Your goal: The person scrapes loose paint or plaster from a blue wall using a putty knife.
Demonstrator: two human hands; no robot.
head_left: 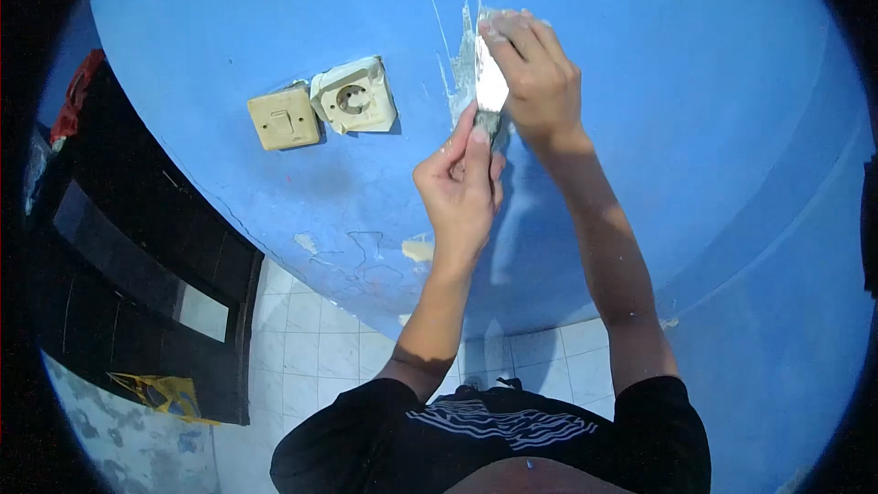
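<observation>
Blue paint covers the whole wall [640, 128], and both hands are up against it over a pale, scraped patch of filler [464, 73]. The right hand [540, 82] lies flat-backed towards me, its fingers [512, 29] pressed together along the top of a putty knife [490, 82], pushing the white-smeared blade against the wall. The left hand [460, 192] sits just below, thumb and forefinger pinching the knife's dark handle end, the remaining fingers curled in behind. So the knife sits between the two hands, blade uppermost, touching the patch. Thin white streaks run up the wall from the patch.

Left of the hands, well apart from them, a beige light switch [284, 119] and a round-holed wall socket [353, 96] are mounted side by side, the socket tilted and edged with loose whitish material. Lower on the wall the paint is chipped [417, 249] in a few spots. White floor tiles [302, 348] show beneath, and a dark cabinet [137, 265] stands along the left. The person wears a black shirt [494, 430] with white lines.
</observation>
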